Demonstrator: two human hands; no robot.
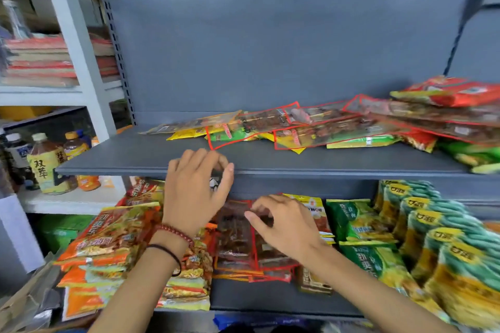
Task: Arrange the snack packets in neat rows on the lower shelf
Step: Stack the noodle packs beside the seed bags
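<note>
While both hands are in over it, lower shelf (243, 297): packets sit in rough groups, with a bare grey strip at the front.
Red-edged packets (235, 238): the ones in play, lying flat mid-shelf in a small overlapping stack, between the orange noodle packets (108, 240) and the green packets (359, 222).
Right hand (286, 224): down on the stack's far end, fingers (266, 201) curled; thumb and forefinger look to be pinching the top packet's upper edge.
Left hand (197, 192): up at the lip of the upper shelf (135, 159), fingers bent, thumb out. Something small shows behind them, but I can't tell whether it's held.
Step in hand: squaring that stack, I'd say.
Doing it well: bring the left hand down to steady the near edge. Slide the packets together rather than lifting, and line their fronts up with the neighbours.
Watch for: slick film, so they'll likely fan out.
Loose heap (324, 127): sprawled on the upper shelf, probably next.
</note>
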